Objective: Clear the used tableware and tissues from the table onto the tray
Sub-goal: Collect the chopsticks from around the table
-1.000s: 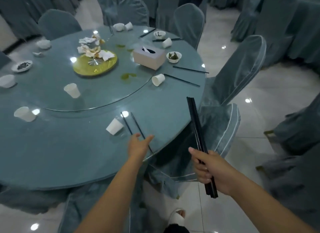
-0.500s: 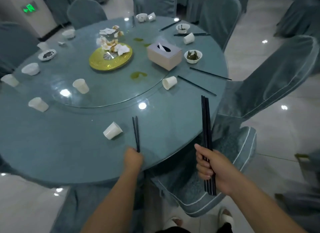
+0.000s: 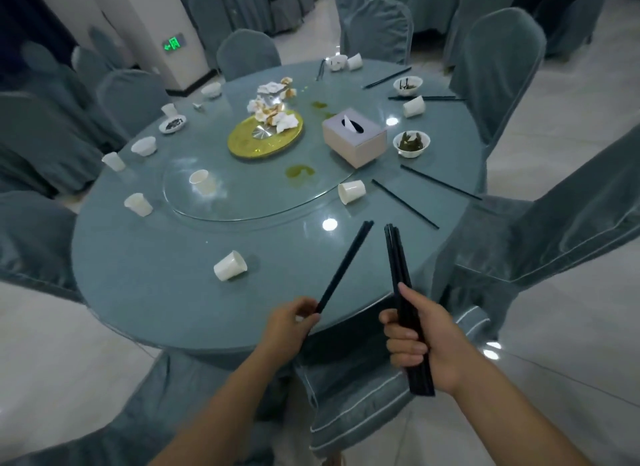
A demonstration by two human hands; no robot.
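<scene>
My left hand [image 3: 289, 321] grips a pair of black chopsticks [image 3: 346, 264] by their near end, lifted off the round blue table [image 3: 166, 292] and pointing up and right. My right hand [image 3: 420, 342] is closed around a bundle of black chopsticks [image 3: 398, 257] held upright over the table's near edge. A tipped white paper cup [image 3: 230, 266] lies just left of my left hand. More cups [image 3: 351, 191] and loose chopsticks [image 3: 405, 204] lie farther off. Crumpled tissues [image 3: 273, 110] are heaped at the back of a gold plate [image 3: 263, 143]. No tray shows.
A tissue box [image 3: 355, 136] and a bowl of green scraps [image 3: 411, 144] sit right of the glass turntable [image 3: 249, 202], which has a green spill [image 3: 299, 171]. More bowls and cups ring the far rim. Covered chairs [image 3: 498, 67] surround the table; one stands under my hands [image 3: 353, 413].
My left hand closed on the pair of chopsticks lying on the table and lifted them, tilting them to the right. The right hand's bundle came closer to the left hand. The view rose.
</scene>
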